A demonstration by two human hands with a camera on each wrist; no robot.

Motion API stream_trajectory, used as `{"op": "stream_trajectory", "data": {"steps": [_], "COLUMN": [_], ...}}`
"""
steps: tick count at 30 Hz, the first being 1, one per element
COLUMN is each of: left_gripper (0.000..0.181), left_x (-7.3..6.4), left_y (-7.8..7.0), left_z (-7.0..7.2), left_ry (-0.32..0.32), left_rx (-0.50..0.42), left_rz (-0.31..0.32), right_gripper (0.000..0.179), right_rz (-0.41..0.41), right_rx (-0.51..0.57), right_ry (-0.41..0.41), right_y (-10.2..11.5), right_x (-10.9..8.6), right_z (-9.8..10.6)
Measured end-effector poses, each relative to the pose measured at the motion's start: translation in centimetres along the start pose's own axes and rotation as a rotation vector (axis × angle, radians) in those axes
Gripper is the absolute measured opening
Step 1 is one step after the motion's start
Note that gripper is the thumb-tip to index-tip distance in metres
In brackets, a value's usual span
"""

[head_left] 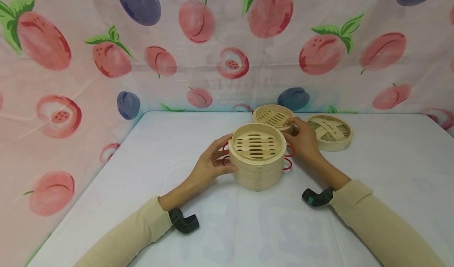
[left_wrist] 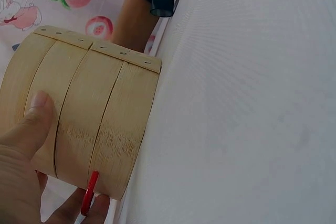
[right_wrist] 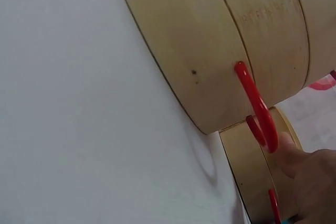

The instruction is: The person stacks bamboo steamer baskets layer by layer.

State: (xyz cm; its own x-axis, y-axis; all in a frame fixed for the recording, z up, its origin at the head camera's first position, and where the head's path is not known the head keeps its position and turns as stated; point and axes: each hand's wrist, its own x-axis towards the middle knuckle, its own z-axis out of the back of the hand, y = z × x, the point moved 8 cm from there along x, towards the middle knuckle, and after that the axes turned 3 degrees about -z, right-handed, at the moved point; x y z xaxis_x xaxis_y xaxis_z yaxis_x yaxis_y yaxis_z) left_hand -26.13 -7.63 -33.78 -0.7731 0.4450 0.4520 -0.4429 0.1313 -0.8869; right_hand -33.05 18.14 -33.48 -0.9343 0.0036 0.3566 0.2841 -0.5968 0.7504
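Two bamboo steamer baskets with slatted bases are stacked (head_left: pixel 258 176) in the middle of the table. My left hand (head_left: pixel 211 162) holds the stack from its left side, thumb on the near wall and fingers round by the red wire handles. In the left wrist view, the thumb presses the stack's wall (left_wrist: pixel 79 103) near a red handle (left_wrist: pixel 89 192). Just behind stands another steamer basket (head_left: pixel 271 117). My right hand (head_left: pixel 303 139) grips its right side, fingers at the rim and thumb on the outer wall. The right wrist view shows that thumb against the rear basket (right_wrist: pixel 252 156).
A woven bamboo steamer lid (head_left: pixel 330 135) lies right of the rear basket, close behind my right hand. The white-covered table (head_left: pixel 159 144) ends at a fruit-patterned cloth (head_left: pixel 198 70) hanging at the back and left. Black devices (head_left: pixel 184 221) are worn on both wrists.
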Motion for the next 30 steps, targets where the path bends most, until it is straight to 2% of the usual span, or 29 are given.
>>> {"op": "stream_trajectory", "data": {"steps": [6,10,18,24,30], "left_gripper": [0.087,0.086,0.086,0.085,0.085], "left_x": [-0.1,0.0,0.0,0.1,0.2], "left_y": [0.0,0.0,-0.1,-0.1,-0.1], "left_z": [0.0,-0.1,0.0,0.0,0.0], "left_ry": [-0.01,-0.003,-0.001,0.005,0.01], "left_rx": [0.013,0.012,0.025,0.009,0.005], "left_rz": [0.011,0.006,0.007,0.002,-0.009], "right_gripper": [0.03,0.032,0.038,0.04,0.042], "right_rz": [-0.041,-0.032,-0.016,-0.006,-0.028], "right_rx": [-0.023,-0.02,-0.02,0.015,0.011], "right_ry": [0.014,0.009,-0.056,-0.03,-0.044], "right_y": [-0.1,0.3,1.4,2.3,2.9], "right_x": [0.3,0.5,0.9,1.0,1.2], "right_z": [0.5,1.0,2.3,3.3,4.3]}}
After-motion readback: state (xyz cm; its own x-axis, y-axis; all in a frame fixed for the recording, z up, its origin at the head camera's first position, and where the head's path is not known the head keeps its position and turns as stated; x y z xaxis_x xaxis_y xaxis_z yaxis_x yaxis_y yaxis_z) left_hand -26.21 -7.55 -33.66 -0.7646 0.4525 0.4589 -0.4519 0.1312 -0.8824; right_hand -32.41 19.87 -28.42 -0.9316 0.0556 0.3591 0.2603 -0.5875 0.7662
